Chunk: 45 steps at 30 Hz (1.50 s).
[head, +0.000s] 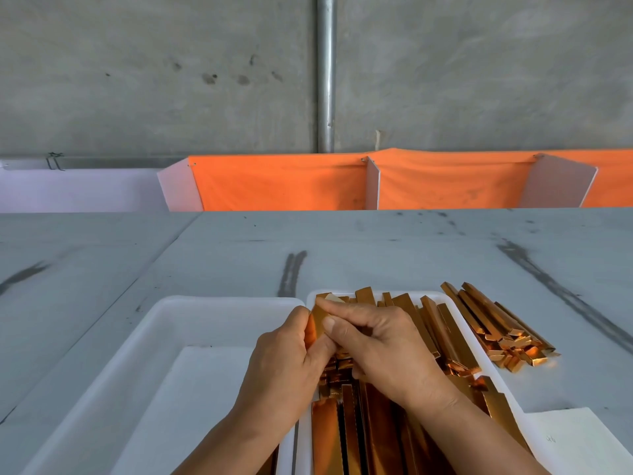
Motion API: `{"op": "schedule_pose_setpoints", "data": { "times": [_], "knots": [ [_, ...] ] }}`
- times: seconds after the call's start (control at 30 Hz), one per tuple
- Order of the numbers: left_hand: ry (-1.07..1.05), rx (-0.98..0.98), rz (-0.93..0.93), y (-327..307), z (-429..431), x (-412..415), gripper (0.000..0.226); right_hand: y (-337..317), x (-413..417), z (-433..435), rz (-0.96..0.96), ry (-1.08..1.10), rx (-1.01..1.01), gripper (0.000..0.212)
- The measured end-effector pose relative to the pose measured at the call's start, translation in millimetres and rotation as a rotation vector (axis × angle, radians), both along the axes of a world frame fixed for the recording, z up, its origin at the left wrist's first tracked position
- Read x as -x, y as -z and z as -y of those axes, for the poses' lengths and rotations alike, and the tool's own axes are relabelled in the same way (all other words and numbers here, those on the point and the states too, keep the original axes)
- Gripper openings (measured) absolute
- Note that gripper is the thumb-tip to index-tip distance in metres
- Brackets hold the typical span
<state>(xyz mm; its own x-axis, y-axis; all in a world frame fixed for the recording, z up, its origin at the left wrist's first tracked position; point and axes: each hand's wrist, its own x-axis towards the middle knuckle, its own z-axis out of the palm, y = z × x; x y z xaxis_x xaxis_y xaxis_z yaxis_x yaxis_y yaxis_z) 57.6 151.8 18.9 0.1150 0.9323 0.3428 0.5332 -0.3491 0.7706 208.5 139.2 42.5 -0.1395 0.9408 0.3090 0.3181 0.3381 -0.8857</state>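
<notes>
Both hands hold one shiny gold card strip (319, 320) above the gap between two white trays. My left hand (286, 358) grips its lower left side. My right hand (376, 344) pinches its upper end between thumb and fingers. The right white tray (445, 298) is filled with several gold strips, flat and folded. The left white tray (191, 313) holds a white sheet (202, 389). A pile of folded gold strips (503, 330) lies on the table to the right of the trays.
The grey table (239, 255) carries dark streaks. Along its far edge hangs orange cloth (284, 186) split by white divider boards (372, 186). Behind rises a concrete wall with a metal pipe (325, 73). A white sheet (568, 437) lies at the lower right.
</notes>
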Motion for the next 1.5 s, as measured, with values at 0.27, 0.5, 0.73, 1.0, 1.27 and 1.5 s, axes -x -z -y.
{"op": "schedule_pose_setpoints", "data": {
  "times": [0.27, 0.5, 0.73, 1.0, 1.27, 1.5],
  "knots": [
    [-0.02, -0.027, -0.039, -0.8, 2.1, -1.5, 0.047, 0.7, 2.1, 0.5, -0.073, -0.003, 0.022, 0.025],
    [-0.032, -0.03, -0.017, -0.2, -1.8, -1.9, 0.032, -1.5, 5.1, 5.5, -0.03, 0.005, -0.008, 0.028],
    [-0.037, -0.022, -0.003, -2.4, -0.3, -1.7, 0.03, -3.0, 7.5, 6.3, -0.09, 0.047, -0.014, 0.025],
    [-0.042, -0.027, -0.024, 0.5, -0.3, -2.6, 0.022, -2.6, 7.3, 4.1, -0.115, 0.055, 0.04, 0.021],
    [-0.048, -0.007, -0.052, 1.7, -2.3, -1.7, 0.027, -2.3, 6.9, 4.2, -0.064, 0.03, 0.033, 0.023],
    [-0.023, -0.008, -0.045, -3.1, 1.1, -4.4, 0.054, -3.0, 2.9, 1.6, -0.106, 0.074, 0.008, 0.026]
  ]
}}
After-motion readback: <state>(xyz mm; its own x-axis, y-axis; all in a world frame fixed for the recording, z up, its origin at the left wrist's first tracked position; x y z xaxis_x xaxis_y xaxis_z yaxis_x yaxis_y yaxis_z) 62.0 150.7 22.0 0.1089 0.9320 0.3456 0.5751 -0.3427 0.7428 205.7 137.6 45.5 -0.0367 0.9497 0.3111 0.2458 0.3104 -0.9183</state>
